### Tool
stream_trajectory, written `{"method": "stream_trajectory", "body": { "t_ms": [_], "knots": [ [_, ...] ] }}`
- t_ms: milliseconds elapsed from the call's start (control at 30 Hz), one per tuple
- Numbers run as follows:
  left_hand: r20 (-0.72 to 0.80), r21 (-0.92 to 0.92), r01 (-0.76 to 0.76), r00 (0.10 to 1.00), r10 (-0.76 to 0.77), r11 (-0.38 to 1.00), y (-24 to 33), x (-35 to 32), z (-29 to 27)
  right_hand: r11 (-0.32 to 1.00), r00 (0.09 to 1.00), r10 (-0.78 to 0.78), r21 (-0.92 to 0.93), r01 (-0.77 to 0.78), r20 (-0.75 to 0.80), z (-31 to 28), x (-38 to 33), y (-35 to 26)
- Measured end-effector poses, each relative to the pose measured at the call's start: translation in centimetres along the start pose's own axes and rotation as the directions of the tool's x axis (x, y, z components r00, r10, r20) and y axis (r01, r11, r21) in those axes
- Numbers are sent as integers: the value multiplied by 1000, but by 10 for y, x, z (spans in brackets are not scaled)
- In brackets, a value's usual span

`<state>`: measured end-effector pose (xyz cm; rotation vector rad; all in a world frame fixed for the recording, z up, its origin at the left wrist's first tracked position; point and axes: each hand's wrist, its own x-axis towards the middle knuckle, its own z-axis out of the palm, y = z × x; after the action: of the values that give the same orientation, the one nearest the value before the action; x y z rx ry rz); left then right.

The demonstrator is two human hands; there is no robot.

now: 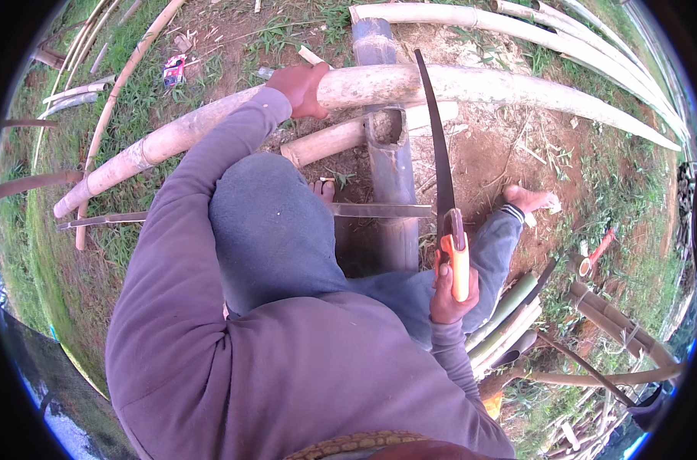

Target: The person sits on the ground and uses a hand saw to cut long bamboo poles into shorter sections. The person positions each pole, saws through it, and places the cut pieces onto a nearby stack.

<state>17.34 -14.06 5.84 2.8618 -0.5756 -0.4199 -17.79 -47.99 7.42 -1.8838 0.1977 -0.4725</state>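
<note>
My left hand (304, 88) presses down on a thick pale bamboo pole (517, 88) that lies across an upright notched post (390, 165). My right hand (449, 295) grips the orange handle of a curved pruning saw (440, 153). Its dark blade runs up and rests against the pole just right of the post. My bent knee in grey-blue trousers sits between the two hands. A long machete (371, 209) lies flat across the post below the pole.
A shorter bamboo piece (325, 142) lies under the pole. More bamboo poles (563, 34) curve along the top right, and cut bamboo lengths (509, 322) are stacked at the lower right. My bare foot (531, 199) rests on red earth. Grass lies to the left.
</note>
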Motion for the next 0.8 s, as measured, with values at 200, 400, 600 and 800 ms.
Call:
{"method": "stream_trajectory", "body": {
  "t_ms": [200,400,600,800],
  "knots": [
    [-19,21,-13,1000,13,1000,8,6,0,993,999,0,116,5,-46,90,135,31],
    [48,40,36,998,-38,999,13,-1,-22,996,999,-26,81,30,-47,75,116,20],
    [97,15,47,994,-48,999,1,8,-2,998,1000,8,55,-7,-11,-3,4,21],
    [24,24,15,1000,-15,1000,11,7,-8,996,1000,3,94,-2,-15,100,180,20]
  ]
}}
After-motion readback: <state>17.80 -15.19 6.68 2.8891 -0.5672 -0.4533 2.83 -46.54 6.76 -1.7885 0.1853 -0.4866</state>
